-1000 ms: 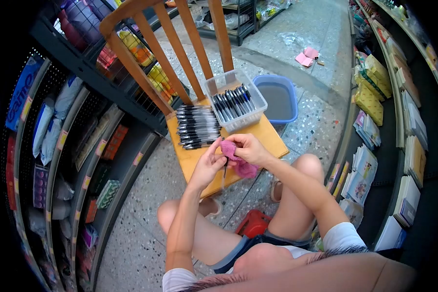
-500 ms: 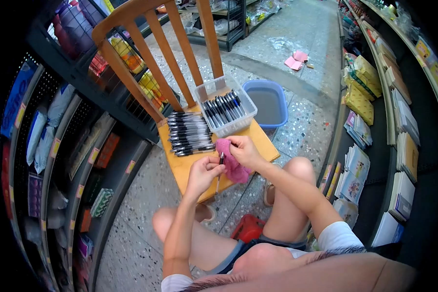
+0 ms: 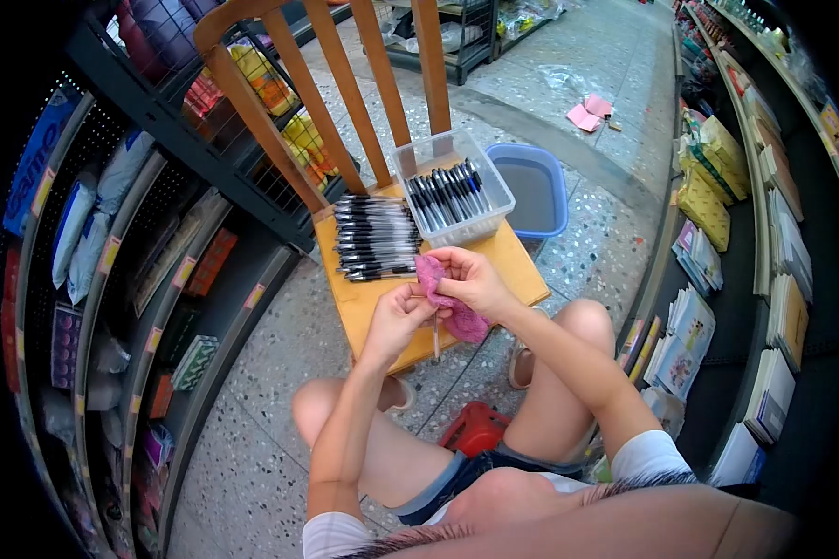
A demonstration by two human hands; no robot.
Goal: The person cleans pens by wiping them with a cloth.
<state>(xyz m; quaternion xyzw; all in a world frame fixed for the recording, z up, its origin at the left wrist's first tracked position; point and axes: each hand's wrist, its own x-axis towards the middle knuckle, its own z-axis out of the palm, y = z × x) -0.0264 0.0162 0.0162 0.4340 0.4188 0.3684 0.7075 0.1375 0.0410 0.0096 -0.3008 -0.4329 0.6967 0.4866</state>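
My left hand is closed on a pen, whose clear lower end points down toward me; its top is hidden by fingers and cloth. In my right hand a pink cloth is pinched and wrapped against the pen's upper part. Both hands meet over the front of the wooden chair seat. Just beyond them lies a stacked row of pens with black caps. Beside that row stands a clear plastic box holding several more pens.
A blue basin of greyish water stands on the floor behind the chair's right side. Shelves rise at the left, and shelves with notebooks at the right. A red stool is beneath me. Pink paper lies on the floor.
My right hand has brought the cloth over the pen's upper part, covering the dark end that showed before. The whole view has shifted slightly.
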